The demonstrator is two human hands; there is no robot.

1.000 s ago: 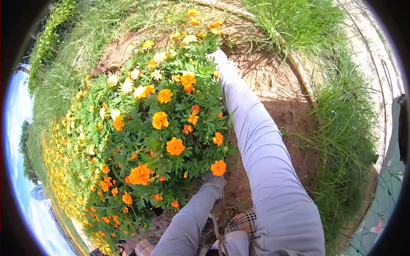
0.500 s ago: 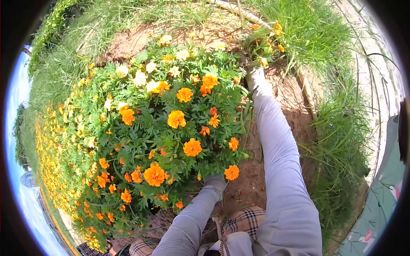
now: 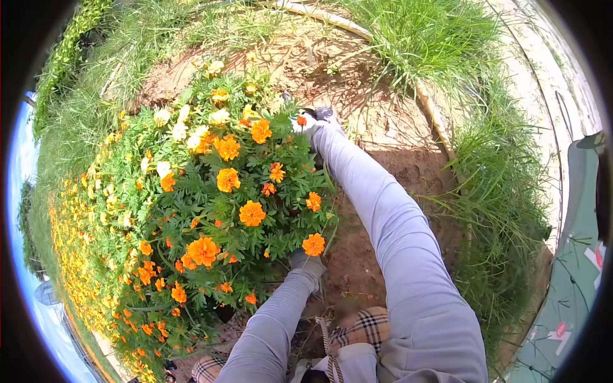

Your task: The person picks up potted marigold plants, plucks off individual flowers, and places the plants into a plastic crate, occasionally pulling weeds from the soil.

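A dense marigold bush (image 3: 227, 210) with orange and pale yellow blooms stands in front of me. My right hand (image 3: 308, 121), in a pale glove, is at the bush's upper right edge, near an orange-red bloom (image 3: 301, 120). It looks closed, with a small dark thing (image 3: 324, 112) beside it; what it grips, I cannot make out. Low at the bush's near side, my left hand (image 3: 308, 263), in a grey glove, reaches in under the leaves. Foliage hides its fingers, so its grip does not show. An orange marigold (image 3: 313, 244) hangs just above it.
Bare reddish soil (image 3: 364, 255) lies right of the bush. A pale hose or pipe (image 3: 434, 118) curves along the bed, with tall grass (image 3: 504, 210) beyond it. Farther right are a pale path (image 3: 533, 83) and a green printed sheet (image 3: 549, 325). More marigolds (image 3: 76, 249) stretch left.
My right hand has moved left to the bush's edge. The orange blooms that were by it at the upper right no longer show there. My left hand has shifted slightly left in view.
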